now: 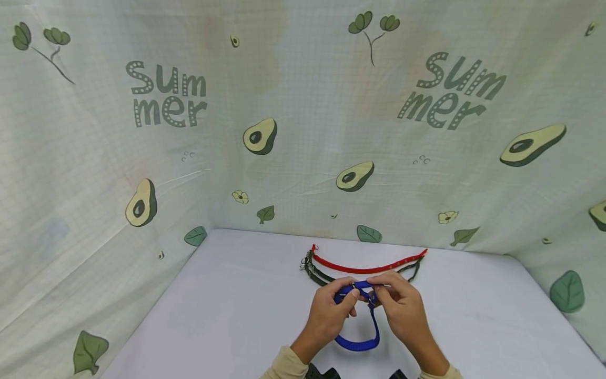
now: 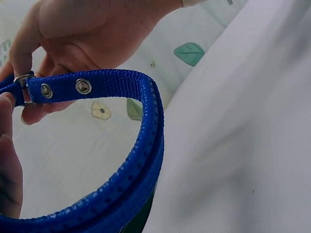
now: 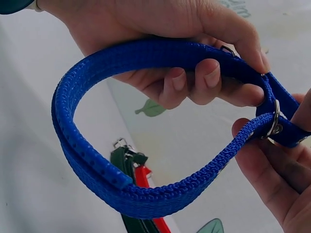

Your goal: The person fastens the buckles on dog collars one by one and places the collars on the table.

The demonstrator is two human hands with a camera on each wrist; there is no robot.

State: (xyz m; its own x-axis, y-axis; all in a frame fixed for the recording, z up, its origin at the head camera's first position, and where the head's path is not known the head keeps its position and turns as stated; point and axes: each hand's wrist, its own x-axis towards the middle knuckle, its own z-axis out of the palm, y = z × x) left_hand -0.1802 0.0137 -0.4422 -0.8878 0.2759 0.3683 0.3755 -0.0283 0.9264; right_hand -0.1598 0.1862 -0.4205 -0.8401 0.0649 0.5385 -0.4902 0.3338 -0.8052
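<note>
A blue dog collar (image 1: 358, 346) hangs in a closed loop below both hands, raised off the white table. The left hand (image 1: 324, 314) pinches its upper part between thumb and fingers. Facing it, the right hand (image 1: 406, 311) grips the strap close by, so the two sets of fingertips nearly meet. Metal eyelets (image 2: 83, 86) line the strap in the left wrist view. In the right wrist view the strap passes through a metal buckle (image 3: 276, 119) beside the fingertips, which partly hide the strap there.
Beyond the hands, a red collar (image 1: 364, 271) and dark green collars (image 1: 310, 272) lie on the white table (image 1: 227, 295), their metal buckles to the left. A pale curtain (image 1: 293, 105) printed with avocados and leaves borders the table at the back and sides.
</note>
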